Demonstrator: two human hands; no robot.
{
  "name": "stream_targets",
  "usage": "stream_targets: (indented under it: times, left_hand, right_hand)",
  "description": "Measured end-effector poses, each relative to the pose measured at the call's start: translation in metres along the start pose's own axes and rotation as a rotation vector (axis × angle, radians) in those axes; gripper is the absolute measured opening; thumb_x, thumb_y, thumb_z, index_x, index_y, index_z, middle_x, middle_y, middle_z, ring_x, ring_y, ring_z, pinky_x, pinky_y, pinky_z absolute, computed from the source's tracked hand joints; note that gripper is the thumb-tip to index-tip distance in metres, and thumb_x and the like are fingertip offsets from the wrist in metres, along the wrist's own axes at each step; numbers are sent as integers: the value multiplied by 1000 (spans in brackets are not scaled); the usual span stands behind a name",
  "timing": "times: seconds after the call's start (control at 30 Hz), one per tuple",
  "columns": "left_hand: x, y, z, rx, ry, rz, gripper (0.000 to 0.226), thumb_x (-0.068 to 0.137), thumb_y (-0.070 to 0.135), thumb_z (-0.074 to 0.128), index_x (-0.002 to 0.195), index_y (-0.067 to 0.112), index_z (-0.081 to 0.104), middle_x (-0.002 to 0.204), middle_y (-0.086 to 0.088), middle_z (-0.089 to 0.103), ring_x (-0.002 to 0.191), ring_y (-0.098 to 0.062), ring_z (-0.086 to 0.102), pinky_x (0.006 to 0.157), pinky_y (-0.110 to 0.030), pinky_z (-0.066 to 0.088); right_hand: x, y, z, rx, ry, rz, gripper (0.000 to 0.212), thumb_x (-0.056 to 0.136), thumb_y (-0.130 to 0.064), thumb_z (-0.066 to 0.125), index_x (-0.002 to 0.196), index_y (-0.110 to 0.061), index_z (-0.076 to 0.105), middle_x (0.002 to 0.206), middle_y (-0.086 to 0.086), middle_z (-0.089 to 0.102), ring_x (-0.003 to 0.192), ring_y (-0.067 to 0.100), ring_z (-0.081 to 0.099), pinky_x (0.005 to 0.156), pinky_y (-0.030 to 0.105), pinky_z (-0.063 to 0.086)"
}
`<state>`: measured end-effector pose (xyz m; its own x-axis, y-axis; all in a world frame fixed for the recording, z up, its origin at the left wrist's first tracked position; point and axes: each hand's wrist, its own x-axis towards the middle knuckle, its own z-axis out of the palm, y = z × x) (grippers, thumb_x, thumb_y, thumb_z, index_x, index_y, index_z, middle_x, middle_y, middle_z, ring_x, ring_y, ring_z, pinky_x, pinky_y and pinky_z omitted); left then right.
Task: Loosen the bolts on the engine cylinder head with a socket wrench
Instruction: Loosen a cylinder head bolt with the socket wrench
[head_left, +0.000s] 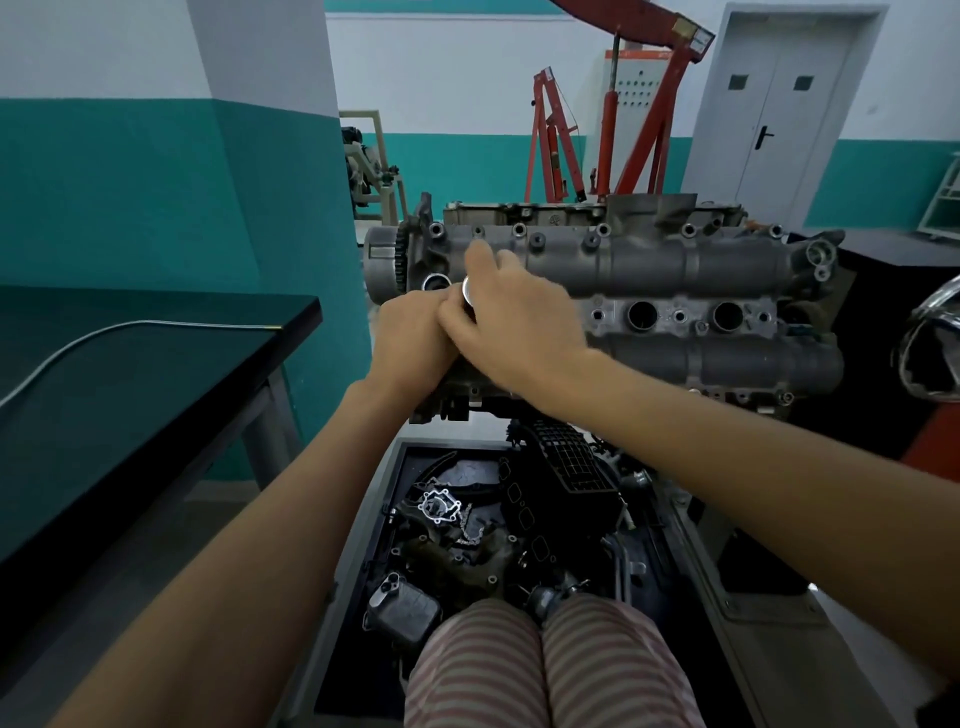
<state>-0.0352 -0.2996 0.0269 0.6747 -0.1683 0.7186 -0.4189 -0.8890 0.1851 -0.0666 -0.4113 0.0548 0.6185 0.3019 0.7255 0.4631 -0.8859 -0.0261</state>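
The grey cast-metal engine cylinder head (649, 270) sits just above the middle of the view, lying crosswise on its stand with round plug wells along its centre and small bolts (519, 229) dotted along its far edge. At its left end, around ten o'clock from the middle of the casting, both hands meet over a shiny round metal tool end (468, 292), most likely the head of the socket wrench; only that silver disc shows, the rest is covered. The right hand (511, 317) lies on top with its fingers (480, 260) curled down over the tool, gripping it. The left hand (415, 340) is tucked against it from the eight o'clock side, its fingers wrapped in under the right palm; I cannot tell just what they close on.

Below the head, toward six o'clock, a dark open tray (384, 519) holds loose black engine parts, a silver gasket-like plate (440, 506) and a short chain. The person's pink-striped trouser knees (550, 665) show at the bottom edge. At nine o'clock stands a black-topped worktop (156, 374) with a grey hose across it. At one o'clock, behind the engine, stands a red steel engine hoist (644, 119), and a grey double door (779, 114) beyond it.
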Motion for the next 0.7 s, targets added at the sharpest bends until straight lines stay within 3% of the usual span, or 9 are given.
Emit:
stream_targets:
  times: [0.1,0.2,0.27,0.37,0.43,0.53,0.6,0.7]
  left_hand:
    - [0,0,2,73,-44,-23,45,78,0,50,52,22,22,46,8,28,49,-16,27,45,-24,15]
    - [1,1,1,129,-46,-30,43,79,-2,48,53,19,21,48,5,27,52,-18,32,45,-25,14]
    - [0,2,1,137,-49,-25,43,79,-2,49,53,19,21,48,5,27,54,-20,35,45,-26,14]
    - [1,-1,1,27,-11,-32,33,81,13,47,53,17,28,49,4,35,55,-20,38,47,-30,18]
    - [0,0,0,-52,26,-4,20,76,26,41,60,17,36,54,2,44,54,-21,40,50,-31,24]
    - [-1,0,2,-80,97,94,11,75,25,44,68,20,37,56,-1,48,51,-19,38,46,-27,21]
    - [-2,-1,2,-99,134,119,11,75,22,44,67,20,37,53,-3,48,49,-17,35,47,-21,20]
    - [-3,-2,3,-116,139,117,13,74,22,41,63,19,35,51,4,39,46,-16,31,47,-20,20]
  right_hand:
    - [-6,-11,5,519,-46,267,21,91,-31,43,95,-12,35,89,6,47,66,20,48,53,29,32]
    - [-3,-20,7,1024,-118,598,20,92,-28,46,98,-13,33,79,3,49,63,15,48,53,30,36]
    - [-3,-22,6,1151,-142,667,21,93,-27,45,98,-13,30,71,1,44,58,12,44,50,28,36]
    - [0,-6,-1,807,-215,356,25,91,-29,47,99,-12,30,77,1,51,64,13,51,53,27,42]
    - [9,11,-15,553,-351,109,30,88,-33,51,100,-14,31,79,1,55,66,13,54,54,25,44]
    - [24,26,-29,155,-500,-184,41,84,-34,54,109,-11,30,68,-2,49,55,11,48,44,26,35]
    - [27,26,-30,-36,-442,-297,51,83,-33,54,118,-6,29,64,-3,42,50,10,41,42,26,27]
    - [19,24,-22,-49,-304,-285,52,84,-30,54,120,-3,29,62,-6,38,50,10,40,41,26,25]
